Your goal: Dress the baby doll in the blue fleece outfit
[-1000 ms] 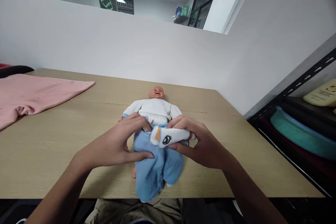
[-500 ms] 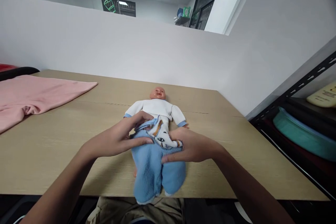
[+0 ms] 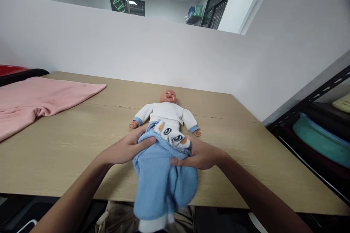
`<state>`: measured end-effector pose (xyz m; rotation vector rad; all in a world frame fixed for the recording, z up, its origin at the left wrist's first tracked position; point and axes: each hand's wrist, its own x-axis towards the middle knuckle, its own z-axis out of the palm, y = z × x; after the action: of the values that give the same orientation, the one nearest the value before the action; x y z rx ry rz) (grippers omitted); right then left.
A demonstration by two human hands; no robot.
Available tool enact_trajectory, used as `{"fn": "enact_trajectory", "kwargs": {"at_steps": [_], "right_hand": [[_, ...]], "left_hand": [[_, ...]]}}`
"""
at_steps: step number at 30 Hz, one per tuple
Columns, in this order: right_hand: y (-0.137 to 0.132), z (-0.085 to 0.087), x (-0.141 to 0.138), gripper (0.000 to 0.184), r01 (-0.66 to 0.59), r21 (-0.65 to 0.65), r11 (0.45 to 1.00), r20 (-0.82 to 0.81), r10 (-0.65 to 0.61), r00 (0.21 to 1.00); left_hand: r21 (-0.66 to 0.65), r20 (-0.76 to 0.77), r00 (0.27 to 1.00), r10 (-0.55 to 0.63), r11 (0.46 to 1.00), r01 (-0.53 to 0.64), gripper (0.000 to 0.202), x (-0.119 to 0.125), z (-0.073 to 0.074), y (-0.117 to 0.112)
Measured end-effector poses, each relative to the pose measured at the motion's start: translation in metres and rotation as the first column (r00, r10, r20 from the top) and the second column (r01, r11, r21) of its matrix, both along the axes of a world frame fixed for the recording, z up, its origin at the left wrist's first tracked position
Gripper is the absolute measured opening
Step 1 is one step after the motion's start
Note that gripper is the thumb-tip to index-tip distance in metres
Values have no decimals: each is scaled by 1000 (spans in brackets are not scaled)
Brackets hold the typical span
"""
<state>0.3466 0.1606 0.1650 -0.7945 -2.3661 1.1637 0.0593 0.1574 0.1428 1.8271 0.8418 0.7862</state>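
Note:
A baby doll (image 3: 165, 110) in a white top lies on its back on the wooden table (image 3: 68, 142), head away from me. Light blue fleece trousers (image 3: 164, 178) cover its lower half and hang over the table's near edge. My left hand (image 3: 124, 149) grips the trousers at the waist on the left. My right hand (image 3: 201, 154) grips them on the right. White socks with eye prints (image 3: 171, 135) stick up between my hands, at the doll's legs.
A pink cloth (image 3: 32, 96) lies spread at the table's far left. A white partition wall stands behind the table. A black metal shelf (image 3: 314, 116) with a teal round object (image 3: 319, 138) stands at the right.
The doll's socked legs have tipped up and back toward its chest. Both hands have slid the blue trousers nearer to me, so more fleece hangs off the table edge.

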Motion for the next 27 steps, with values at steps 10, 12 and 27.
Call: {"fn": "enact_trajectory", "kwargs": {"at_steps": [10,12,27], "right_hand": [[-1,-21,-12,82,-27,-380,925,-93,-9,996],[1,-16,-11,95,-137,-402,905,-133,90,987],[-5,-41,-14,66,138,-577,805,-241,-329,913]], "left_hand": [[-317,235,932,-276,885,342,71,-4,-21,-5],[-304,237,955,-178,920,247,68,-5,-29,-7],[-493,354,934,-47,839,230,65,14,-25,-26]]}}
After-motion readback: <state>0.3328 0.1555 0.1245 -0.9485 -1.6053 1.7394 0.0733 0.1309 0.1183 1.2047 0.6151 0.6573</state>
